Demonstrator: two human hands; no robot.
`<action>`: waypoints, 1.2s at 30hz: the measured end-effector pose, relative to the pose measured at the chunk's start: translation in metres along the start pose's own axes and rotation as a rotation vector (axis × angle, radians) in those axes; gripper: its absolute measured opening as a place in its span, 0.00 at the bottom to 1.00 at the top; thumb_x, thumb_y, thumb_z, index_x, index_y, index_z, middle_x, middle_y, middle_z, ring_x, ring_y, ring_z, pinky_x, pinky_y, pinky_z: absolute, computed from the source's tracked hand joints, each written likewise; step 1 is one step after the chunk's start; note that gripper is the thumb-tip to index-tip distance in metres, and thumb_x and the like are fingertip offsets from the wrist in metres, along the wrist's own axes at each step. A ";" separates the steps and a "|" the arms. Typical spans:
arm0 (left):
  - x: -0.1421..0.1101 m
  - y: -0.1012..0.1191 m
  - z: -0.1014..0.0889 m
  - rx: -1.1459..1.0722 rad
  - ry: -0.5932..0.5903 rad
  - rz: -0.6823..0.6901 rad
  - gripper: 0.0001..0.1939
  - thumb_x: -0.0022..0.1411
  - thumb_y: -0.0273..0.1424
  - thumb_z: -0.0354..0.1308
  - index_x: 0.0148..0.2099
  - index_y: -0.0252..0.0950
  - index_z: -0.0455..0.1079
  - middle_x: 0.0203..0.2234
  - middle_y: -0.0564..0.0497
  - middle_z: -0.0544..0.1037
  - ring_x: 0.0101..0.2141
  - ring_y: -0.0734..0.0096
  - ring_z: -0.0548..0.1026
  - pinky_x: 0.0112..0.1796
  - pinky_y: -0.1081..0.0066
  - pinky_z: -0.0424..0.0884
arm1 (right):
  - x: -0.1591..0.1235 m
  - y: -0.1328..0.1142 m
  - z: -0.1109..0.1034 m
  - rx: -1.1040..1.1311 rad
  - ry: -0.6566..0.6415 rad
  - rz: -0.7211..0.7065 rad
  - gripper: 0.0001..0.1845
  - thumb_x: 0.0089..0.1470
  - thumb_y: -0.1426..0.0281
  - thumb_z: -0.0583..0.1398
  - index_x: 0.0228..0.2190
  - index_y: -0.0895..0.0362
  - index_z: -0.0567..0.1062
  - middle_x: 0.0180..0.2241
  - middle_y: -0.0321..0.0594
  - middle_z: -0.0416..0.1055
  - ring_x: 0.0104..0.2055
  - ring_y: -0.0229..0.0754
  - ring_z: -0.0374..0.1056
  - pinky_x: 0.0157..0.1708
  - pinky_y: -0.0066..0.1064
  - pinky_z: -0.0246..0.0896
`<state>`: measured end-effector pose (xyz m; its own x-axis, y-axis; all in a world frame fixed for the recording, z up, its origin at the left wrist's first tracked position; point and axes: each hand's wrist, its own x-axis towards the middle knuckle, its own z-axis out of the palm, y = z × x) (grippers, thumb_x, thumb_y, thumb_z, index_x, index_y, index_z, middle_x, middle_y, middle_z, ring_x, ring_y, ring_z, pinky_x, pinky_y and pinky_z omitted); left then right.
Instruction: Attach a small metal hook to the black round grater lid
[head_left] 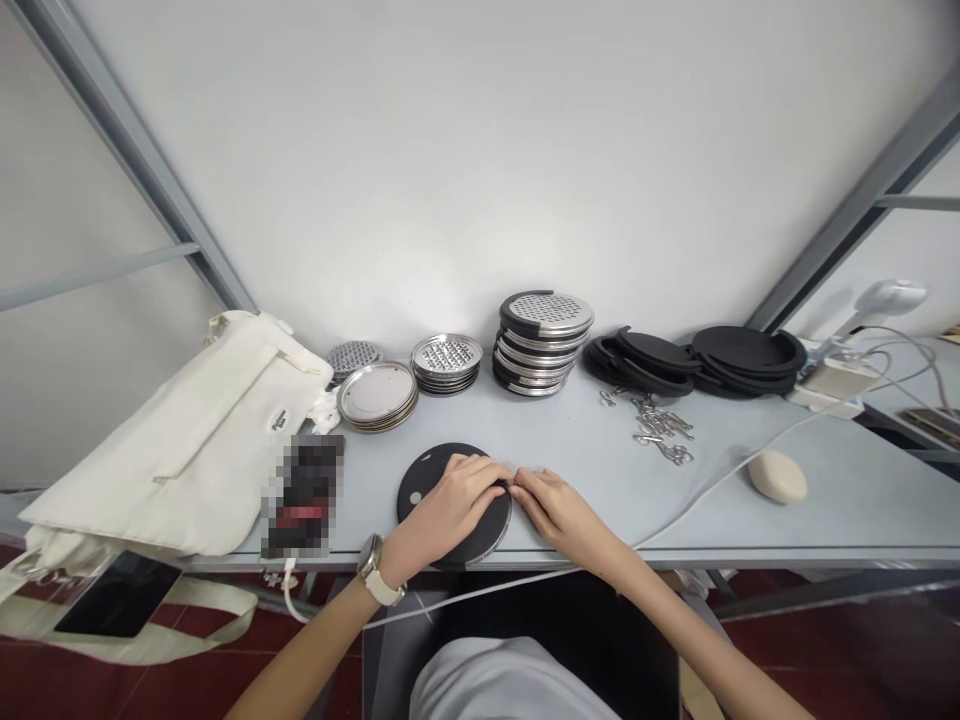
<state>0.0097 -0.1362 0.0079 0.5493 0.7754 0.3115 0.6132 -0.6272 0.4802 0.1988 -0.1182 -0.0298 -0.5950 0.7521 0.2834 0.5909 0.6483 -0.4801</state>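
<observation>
A round black disc [424, 490] with a pale round spot lies on the table near its front edge. Across it rests my left hand [469, 500], its curled fingers gripping the disc's right rim. My right hand [553, 508] meets it there, thumb and fingers pinched at the same rim. Whatever is between the right fingertips is too small and covered to make out. Behind the hands stands a stack of finished-looking round graters [551, 312] with black rims. Small metal clasps [664, 425] lie loose in a pile to the right.
Metal discs [376, 392] and grater plates [448, 355] are stacked at the back left. Black round holders [746, 355] pile up at the back right. A cream bag [180, 450] and a phone [304, 495] lie left. A white cable [705, 490] crosses the table near a cream rounded object [778, 477].
</observation>
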 end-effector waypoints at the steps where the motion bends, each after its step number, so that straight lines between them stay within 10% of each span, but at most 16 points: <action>1: 0.000 0.000 0.000 0.002 0.001 0.002 0.12 0.67 0.26 0.43 0.48 0.39 0.65 0.43 0.50 0.73 0.44 0.71 0.69 0.47 0.66 0.60 | 0.000 0.000 0.000 0.006 0.002 0.003 0.11 0.64 0.69 0.44 0.31 0.55 0.63 0.27 0.39 0.67 0.29 0.41 0.62 0.33 0.33 0.57; 36: 0.000 0.002 -0.001 -0.001 0.000 -0.021 0.13 0.67 0.28 0.43 0.51 0.39 0.63 0.43 0.50 0.72 0.44 0.70 0.68 0.46 0.66 0.61 | 0.000 -0.001 0.003 -0.098 0.015 0.003 0.12 0.63 0.70 0.45 0.30 0.56 0.63 0.24 0.38 0.65 0.28 0.42 0.61 0.32 0.33 0.57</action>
<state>0.0101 -0.1369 0.0101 0.5362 0.7885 0.3014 0.6242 -0.6107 0.4873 0.1967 -0.1188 -0.0316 -0.5853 0.7553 0.2948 0.6435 0.6539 -0.3978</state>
